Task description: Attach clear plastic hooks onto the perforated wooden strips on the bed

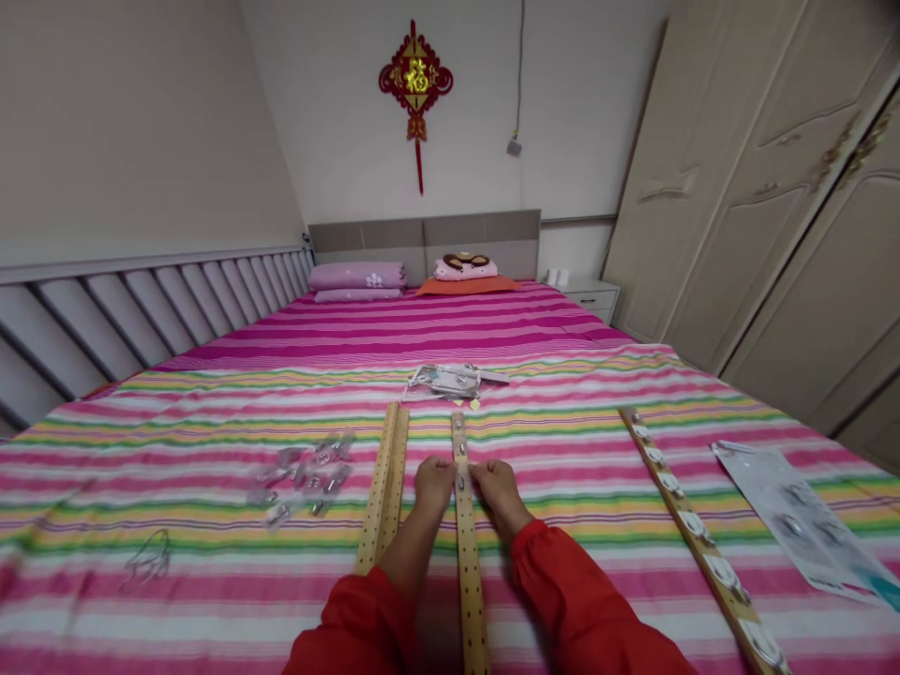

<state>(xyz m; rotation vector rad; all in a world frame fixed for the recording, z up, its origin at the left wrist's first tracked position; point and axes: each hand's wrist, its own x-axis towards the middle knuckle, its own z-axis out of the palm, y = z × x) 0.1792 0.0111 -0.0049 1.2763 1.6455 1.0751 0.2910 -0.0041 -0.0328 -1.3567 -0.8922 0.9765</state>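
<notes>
In the head view we see our left hand (432, 480) and right hand (498, 485) meeting over a narrow wooden strip (468, 562) that lies lengthwise on the striped bedspread (211, 412), running from between our red sleeves away toward the headboard. Both hands pinch a small clear hook (462, 480) sitting on the strip, fingertips closed on it from either side. Two more wooden strips (383, 487) lie just left of our left hand, with loose clear hooks (306, 478) further left. A strip with hooks mounted (693, 525) lies well apart on the right.
</notes>
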